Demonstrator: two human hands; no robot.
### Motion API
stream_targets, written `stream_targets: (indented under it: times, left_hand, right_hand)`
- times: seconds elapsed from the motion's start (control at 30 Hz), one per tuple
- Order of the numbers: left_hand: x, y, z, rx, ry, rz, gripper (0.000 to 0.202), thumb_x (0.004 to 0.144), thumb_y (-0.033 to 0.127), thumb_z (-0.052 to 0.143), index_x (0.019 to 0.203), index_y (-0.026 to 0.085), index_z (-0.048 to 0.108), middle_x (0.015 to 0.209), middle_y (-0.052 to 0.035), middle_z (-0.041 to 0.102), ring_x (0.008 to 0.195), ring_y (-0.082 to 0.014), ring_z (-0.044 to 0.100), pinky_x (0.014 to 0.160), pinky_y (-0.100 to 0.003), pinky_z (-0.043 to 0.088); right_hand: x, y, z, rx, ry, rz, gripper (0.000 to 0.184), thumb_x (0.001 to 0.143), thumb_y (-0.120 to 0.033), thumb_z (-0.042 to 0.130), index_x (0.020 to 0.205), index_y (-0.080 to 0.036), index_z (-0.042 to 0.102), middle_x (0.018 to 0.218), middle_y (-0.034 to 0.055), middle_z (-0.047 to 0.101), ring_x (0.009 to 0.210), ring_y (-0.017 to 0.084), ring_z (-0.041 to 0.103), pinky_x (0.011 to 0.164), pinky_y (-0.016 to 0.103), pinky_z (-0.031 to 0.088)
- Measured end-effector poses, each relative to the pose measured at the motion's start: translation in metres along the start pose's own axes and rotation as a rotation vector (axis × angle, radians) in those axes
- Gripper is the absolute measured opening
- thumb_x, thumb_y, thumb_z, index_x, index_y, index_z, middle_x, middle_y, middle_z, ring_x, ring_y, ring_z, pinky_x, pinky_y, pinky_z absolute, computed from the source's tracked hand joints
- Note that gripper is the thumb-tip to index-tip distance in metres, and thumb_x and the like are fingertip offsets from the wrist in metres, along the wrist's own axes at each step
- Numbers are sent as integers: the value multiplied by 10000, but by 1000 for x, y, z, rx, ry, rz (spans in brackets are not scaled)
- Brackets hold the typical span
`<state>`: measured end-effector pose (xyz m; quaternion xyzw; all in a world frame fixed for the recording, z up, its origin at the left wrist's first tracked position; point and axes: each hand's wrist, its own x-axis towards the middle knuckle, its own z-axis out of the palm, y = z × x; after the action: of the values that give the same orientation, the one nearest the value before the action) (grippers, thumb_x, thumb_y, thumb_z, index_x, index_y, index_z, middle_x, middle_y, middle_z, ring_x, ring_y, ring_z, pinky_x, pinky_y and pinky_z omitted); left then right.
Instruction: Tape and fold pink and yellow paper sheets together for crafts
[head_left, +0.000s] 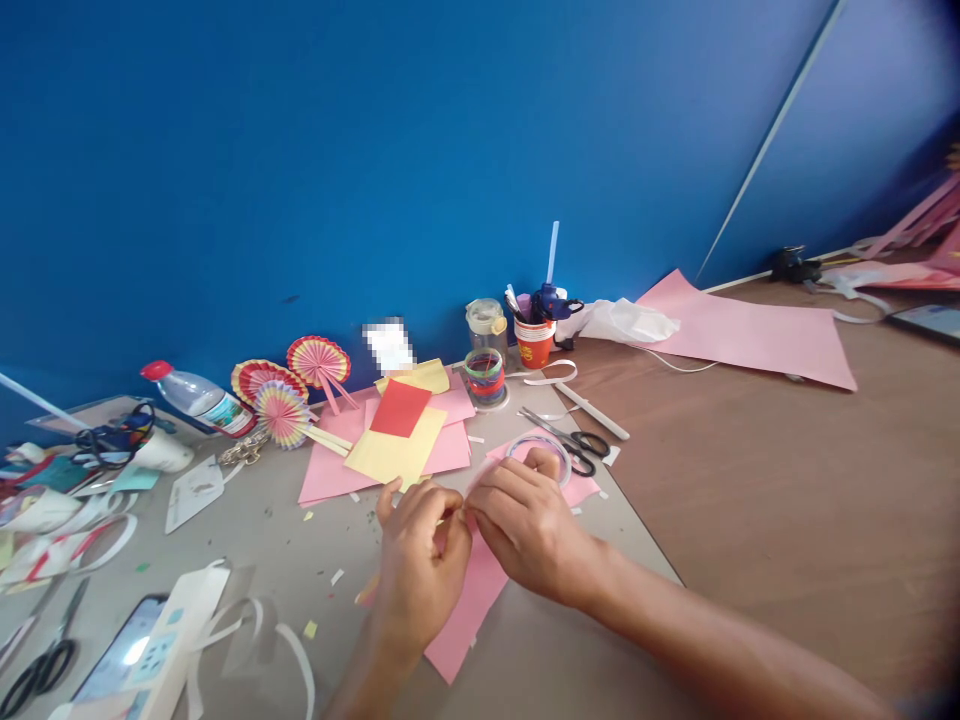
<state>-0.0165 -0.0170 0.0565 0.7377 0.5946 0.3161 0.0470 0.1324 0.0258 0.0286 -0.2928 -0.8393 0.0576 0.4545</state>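
My left hand point(420, 555) and my right hand point(529, 525) meet over the grey table, their fingertips pinched close together. Whatever they pinch is small and mostly hidden by the fingers. A pink paper piece point(466, 615) shows below and between the hands; whether the fingers grip its upper end, I cannot tell. Just behind my right hand is a roll of clear tape point(559, 450), lying on another pink paper piece point(581, 488). Black-handled scissors point(574, 440) rest beyond it, beside a white stick point(596, 412).
Stacked pink, yellow and red paper point(401, 408) lies beyond my left hand, near folded paper fans point(319, 360). A red paper cup point(534, 343) and a clear jar point(486, 325) stand by the blue wall. A bottle point(202, 398), phone point(120, 655) and power strip point(176, 630) are left.
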Motion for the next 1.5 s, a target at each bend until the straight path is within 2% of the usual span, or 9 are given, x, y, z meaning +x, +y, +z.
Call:
stream_targets:
  times: [0.23, 0.6, 0.83, 1.07, 1.27, 1.5]
  left_hand:
    - [-2, -1, 1, 15, -21, 2, 176, 838, 88, 420, 749, 214, 505, 685, 58, 553, 679, -126, 559, 1008, -402, 216]
    - [-1, 4, 1, 32, 35, 26, 190, 849, 107, 455, 705, 212, 522, 666, 55, 562, 674, -129, 557, 985, -398, 247]
    - [-3, 0, 2, 14, -6, 11, 196, 850, 104, 452, 700, 213, 517, 650, 63, 544, 659, -123, 548, 998, -402, 231]
    - [-2, -2, 1, 2, 3, 18, 202, 863, 107, 447, 711, 218, 522, 658, 72, 565, 675, -120, 572, 1009, -397, 205]
    - [0, 0, -2, 8, -37, 37, 220, 888, 127, 428, 716, 222, 527, 656, 70, 564, 679, -121, 570, 996, -388, 210]
    - [0, 2, -3, 17, -45, 20, 217, 852, 96, 408, 706, 217, 513, 668, 58, 566, 677, -127, 558, 991, -389, 241]
  right_hand:
    - [2, -3, 2, 51, 36, 65, 184, 861, -94, 442, 735, -171, 551, 698, 11, 607, 666, 136, 474, 692, 339, 213]
    - [1, -5, 4, 23, 37, 93, 165, 855, -112, 468, 715, -168, 535, 695, 12, 610, 650, 133, 471, 672, 334, 203]
    - [1, -3, 3, 97, 37, 122, 141, 834, -101, 474, 741, -172, 553, 712, 8, 624, 665, 131, 495, 680, 327, 207]
    - [2, -1, 0, 99, 12, 110, 157, 853, -104, 478, 737, -170, 560, 699, 2, 625, 659, 128, 491, 681, 326, 197]
    - [4, 1, 0, 127, 1, 130, 170, 845, -90, 475, 719, -168, 558, 692, 1, 624, 650, 120, 495, 683, 320, 198]
    - [5, -2, -2, 148, -14, 143, 164, 824, -74, 477, 715, -165, 560, 700, -10, 630, 657, 112, 530, 692, 318, 209]
